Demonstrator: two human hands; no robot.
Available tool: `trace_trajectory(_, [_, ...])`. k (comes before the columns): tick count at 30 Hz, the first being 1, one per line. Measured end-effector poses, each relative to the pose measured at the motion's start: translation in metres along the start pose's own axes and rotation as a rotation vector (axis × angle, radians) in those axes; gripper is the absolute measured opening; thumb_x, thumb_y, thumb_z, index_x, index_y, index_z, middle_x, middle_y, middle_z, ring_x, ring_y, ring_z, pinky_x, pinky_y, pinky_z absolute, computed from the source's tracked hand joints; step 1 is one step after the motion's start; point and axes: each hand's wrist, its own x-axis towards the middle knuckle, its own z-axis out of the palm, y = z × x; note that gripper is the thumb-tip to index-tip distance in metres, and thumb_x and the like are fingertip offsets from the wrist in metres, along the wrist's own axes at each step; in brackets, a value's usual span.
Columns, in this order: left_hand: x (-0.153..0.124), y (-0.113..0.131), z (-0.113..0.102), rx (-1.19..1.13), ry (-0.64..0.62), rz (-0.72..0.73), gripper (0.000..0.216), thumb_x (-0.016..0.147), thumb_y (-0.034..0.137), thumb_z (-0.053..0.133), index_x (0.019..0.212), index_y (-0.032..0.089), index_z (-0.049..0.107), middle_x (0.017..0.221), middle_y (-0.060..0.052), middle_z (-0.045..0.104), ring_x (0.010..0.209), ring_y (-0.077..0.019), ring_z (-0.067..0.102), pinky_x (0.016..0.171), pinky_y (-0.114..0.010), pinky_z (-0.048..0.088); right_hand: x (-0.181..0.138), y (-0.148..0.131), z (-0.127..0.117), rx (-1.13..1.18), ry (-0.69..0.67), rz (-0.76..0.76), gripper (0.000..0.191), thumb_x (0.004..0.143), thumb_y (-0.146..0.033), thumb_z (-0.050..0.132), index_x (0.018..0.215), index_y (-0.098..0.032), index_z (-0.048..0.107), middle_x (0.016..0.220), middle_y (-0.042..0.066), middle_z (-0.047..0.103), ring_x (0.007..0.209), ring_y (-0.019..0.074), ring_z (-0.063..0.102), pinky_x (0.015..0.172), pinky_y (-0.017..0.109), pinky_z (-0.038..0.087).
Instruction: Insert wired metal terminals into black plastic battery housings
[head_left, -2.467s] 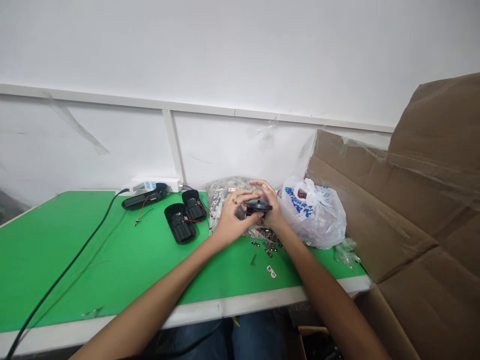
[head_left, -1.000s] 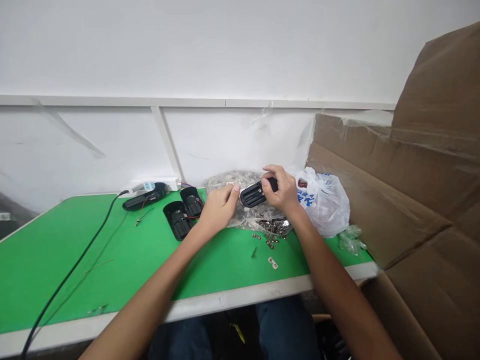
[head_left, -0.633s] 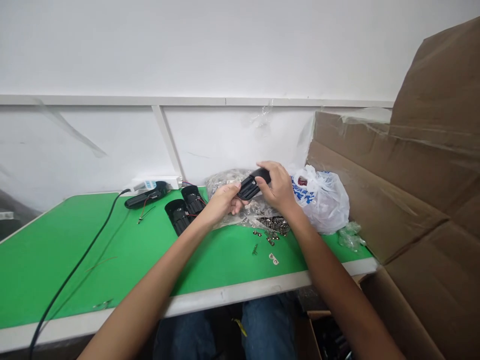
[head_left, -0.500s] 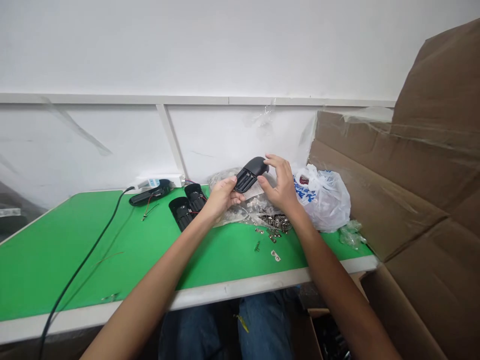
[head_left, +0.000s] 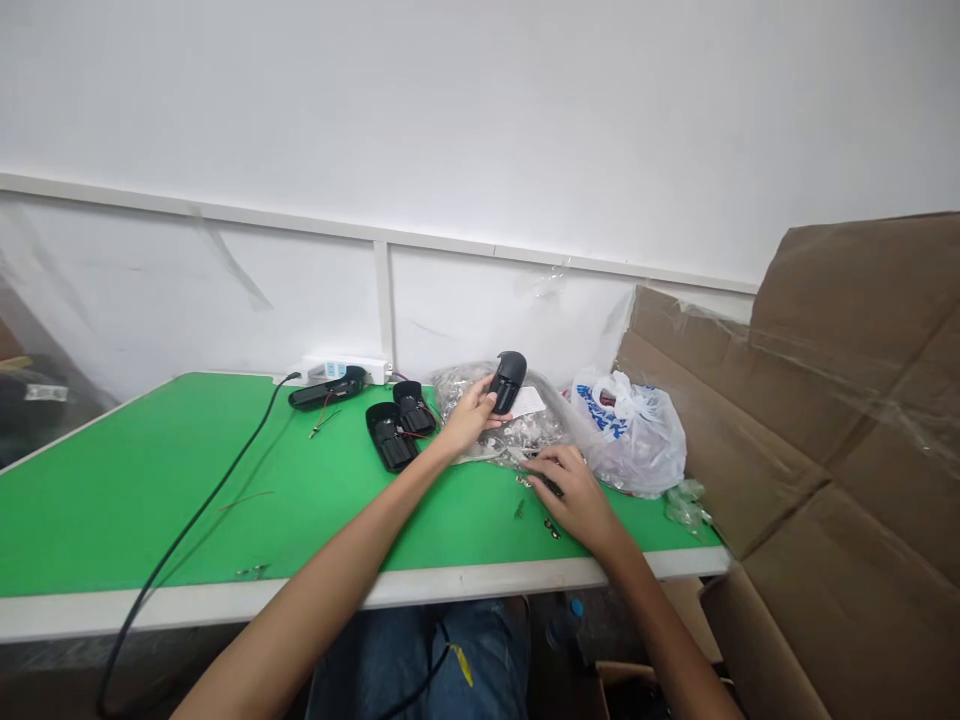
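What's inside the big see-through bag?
Lots of small, shiny pieces show through the see-through bag. The left hand and black case hide part, so I can't see there.

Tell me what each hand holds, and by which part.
The left hand holds a black battery housing by its lower end. The right hand is at small metal contacts; whether it grips any cannot be told.

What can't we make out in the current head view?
- Head view: whether the right hand pinches anything; its own fingers block the view.
- Head view: back of the black housing; faces away, over the left hand.
- Head view: print on the white label; too small.
- Head view: most contents of the white bag; its plastic hides them.
- Head view: black cable's lower run; cut off by bottom edge.
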Motion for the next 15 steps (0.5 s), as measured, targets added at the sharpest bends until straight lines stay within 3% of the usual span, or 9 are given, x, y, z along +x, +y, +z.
trace_trajectory(5, [-0.003, -0.010, 0.002, 0.055, -0.005, 0.134, 0.063, 0.097, 0.042, 0.073, 0.154, 0.026, 0.053, 0.151, -0.015, 0.062, 0.086, -0.0220, 0.078, 0.072, -0.033, 0.064, 0.002, 0.004, 0.006, -0.041, -0.036, 0.025, 0.021, 0.102, -0.026, 0.066, 0.119, -0.027, 0.078, 0.126, 0.011, 0.069, 0.120, 0.0312, 0.064, 0.103, 0.052, 0.057])
trace_trajectory(10, [-0.006, -0.014, 0.007, -0.113, 0.014, 0.160, 0.072, 0.088, 0.035, 0.083, 0.149, 0.025, 0.046, 0.123, -0.013, 0.073, 0.085, -0.0221, 0.079, 0.074, -0.030, 0.062, 0.001, 0.005, 0.007, -0.066, -0.046, 0.018, 0.018, 0.100, -0.026, 0.067, 0.112, -0.029, 0.081, 0.128, 0.012, 0.069, 0.120, 0.0326, 0.065, 0.102, 0.054, 0.060])
trace_trajectory(13, [-0.006, -0.016, 0.007, -0.163, 0.013, 0.109, 0.061, 0.088, 0.031, 0.083, 0.135, 0.025, 0.045, 0.114, -0.010, 0.074, 0.078, -0.0185, 0.079, 0.066, -0.024, 0.058, 0.002, 0.004, 0.008, -0.080, -0.056, 0.009, 0.016, 0.101, -0.027, 0.067, 0.103, -0.030, 0.082, 0.129, 0.011, 0.070, 0.120, 0.0328, 0.066, 0.101, 0.054, 0.060])
trace_trajectory(15, [-0.005, -0.018, 0.007, -0.190, 0.016, 0.066, 0.055, 0.089, 0.030, 0.083, 0.127, 0.024, 0.044, 0.112, -0.008, 0.073, 0.075, -0.0164, 0.079, 0.064, -0.021, 0.056, 0.002, 0.002, 0.008, -0.088, -0.070, 0.010, 0.018, 0.102, -0.029, 0.066, 0.109, -0.030, 0.082, 0.131, 0.011, 0.070, 0.122, 0.0331, 0.066, 0.102, 0.055, 0.059])
